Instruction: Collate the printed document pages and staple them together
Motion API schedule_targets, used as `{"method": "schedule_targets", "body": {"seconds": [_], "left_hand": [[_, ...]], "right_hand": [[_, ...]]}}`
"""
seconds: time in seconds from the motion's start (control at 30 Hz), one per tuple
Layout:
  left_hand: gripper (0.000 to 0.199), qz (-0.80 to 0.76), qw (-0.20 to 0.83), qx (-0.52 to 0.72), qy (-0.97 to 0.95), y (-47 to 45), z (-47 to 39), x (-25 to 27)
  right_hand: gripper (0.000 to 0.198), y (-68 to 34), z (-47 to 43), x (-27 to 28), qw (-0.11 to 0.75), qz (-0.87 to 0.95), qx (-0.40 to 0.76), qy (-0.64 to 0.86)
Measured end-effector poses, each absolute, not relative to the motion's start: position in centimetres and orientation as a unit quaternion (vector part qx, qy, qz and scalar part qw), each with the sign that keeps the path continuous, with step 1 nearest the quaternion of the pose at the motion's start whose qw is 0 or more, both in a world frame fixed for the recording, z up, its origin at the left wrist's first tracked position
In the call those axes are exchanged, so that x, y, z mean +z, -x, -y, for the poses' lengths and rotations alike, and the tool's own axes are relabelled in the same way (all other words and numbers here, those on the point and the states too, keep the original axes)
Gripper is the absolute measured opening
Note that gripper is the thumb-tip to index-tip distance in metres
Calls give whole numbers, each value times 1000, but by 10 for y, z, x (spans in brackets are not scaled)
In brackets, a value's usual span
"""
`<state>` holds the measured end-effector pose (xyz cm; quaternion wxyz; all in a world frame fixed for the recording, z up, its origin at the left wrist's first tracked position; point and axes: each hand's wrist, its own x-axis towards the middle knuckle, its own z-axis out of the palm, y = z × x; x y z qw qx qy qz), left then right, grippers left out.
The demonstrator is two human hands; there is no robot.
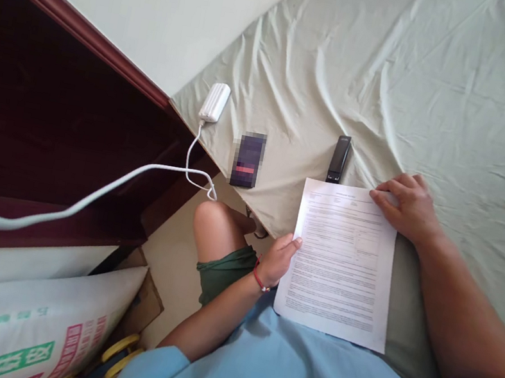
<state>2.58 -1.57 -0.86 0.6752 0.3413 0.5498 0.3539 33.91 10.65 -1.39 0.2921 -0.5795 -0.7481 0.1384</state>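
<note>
A white sheet of printed paper (341,263), or a thin stack of such sheets, lies between my hands, its lower edge against my blue shirt. My left hand (278,260) grips its left edge, thumb on top and the other fingers hidden underneath. At the upper right corner, my right hand (406,203) has its thumb and fingertips closed on the paper. Just beyond the paper's top edge lies a black stapler (339,157), its near end touching or partly covered by the sheet.
The bed-like surface has a wrinkled pale green sheet (490,114). A blurred-out phone (248,159) and a white power strip (215,102) lie near its left edge. A white cable (84,198) crosses the left side above a printed sack (38,321).
</note>
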Motion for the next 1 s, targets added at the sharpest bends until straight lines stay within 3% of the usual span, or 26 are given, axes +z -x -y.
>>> {"method": "schedule_targets", "body": {"seconds": [0.3,0.47,0.73,1.0], "left_hand": [[52,-588,614,333,-407,-24,15,-7],[45,-602,606,319,-411,-25,17,-7],[50,-608,603,291,-426,-26,18,-5],[41,-628,556,281,-466,-30,18,1]], "right_hand": [[33,-343,-105,-8,272,721,237,591],[33,-340,-103,-7,261,712,238,606],[32,-339,-102,-9,262,703,240,616],[30,-338,-99,-9,305,682,253,614]]}}
